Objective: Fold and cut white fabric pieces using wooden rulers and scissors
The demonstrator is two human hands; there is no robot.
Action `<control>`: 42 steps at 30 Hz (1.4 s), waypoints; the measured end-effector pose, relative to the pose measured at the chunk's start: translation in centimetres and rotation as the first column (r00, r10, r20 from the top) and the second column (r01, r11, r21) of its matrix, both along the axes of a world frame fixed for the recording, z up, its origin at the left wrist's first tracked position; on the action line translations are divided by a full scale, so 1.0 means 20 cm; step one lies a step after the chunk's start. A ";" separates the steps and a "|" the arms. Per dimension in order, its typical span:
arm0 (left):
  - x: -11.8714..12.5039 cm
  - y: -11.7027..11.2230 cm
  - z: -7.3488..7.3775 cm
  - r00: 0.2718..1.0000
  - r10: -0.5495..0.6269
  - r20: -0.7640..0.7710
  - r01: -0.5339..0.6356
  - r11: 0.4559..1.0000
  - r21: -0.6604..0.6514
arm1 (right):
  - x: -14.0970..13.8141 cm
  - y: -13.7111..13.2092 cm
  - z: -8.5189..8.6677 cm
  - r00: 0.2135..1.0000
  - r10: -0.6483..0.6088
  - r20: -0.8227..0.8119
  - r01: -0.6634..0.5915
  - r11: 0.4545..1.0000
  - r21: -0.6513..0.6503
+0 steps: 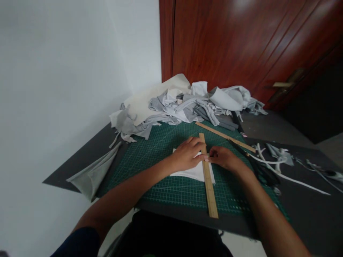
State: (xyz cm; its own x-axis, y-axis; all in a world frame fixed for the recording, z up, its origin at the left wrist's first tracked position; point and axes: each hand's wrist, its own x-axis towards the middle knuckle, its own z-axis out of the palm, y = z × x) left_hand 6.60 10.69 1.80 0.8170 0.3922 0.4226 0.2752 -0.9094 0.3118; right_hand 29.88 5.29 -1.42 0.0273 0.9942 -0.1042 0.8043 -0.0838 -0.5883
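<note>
A piece of white cloth (191, 173) lies on the green cutting mat (171, 198), with a wooden ruler (209, 189) laid lengthwise across its right part. My left hand (189, 153) rests over the cloth, fingers stretched out and tips on the ruler, thumb apart from them. Just right of the ruler, my right hand (221, 157) is closed, its fingers curled at the cloth's right edge. Whatever it pinches, if anything, is hidden. The thumbs of both hands nearly meet at the ruler.
Grey and white fabric scraps (184, 107) are heaped at the back against the wall and the wooden door (214, 43). A second wooden ruler (225, 136) lies slanted behind my right hand. White cords (289, 175) lie right; a folded grey cloth (95, 173) lies left.
</note>
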 end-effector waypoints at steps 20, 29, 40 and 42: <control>0.05 0.00 -0.12 0.981 -0.174 -0.089 0.165 0.982 -0.094 | 0.08 -0.02 0.11 0.908 0.029 -0.418 -0.021 1.000 0.022; 0.05 -0.01 -0.09 0.973 -0.185 -0.141 0.175 0.981 -0.079 | 0.02 -0.01 0.09 0.764 -0.083 -0.640 0.016 0.994 -0.110; 0.06 -0.01 -0.10 0.967 -0.205 -0.151 0.192 0.977 -0.095 | -0.03 0.00 0.10 0.983 0.006 -0.182 0.018 0.991 0.130; 0.07 -0.01 -0.11 0.967 -0.194 -0.166 0.182 0.980 -0.085 | -0.04 0.00 0.09 0.996 0.015 -0.084 -0.003 0.989 0.147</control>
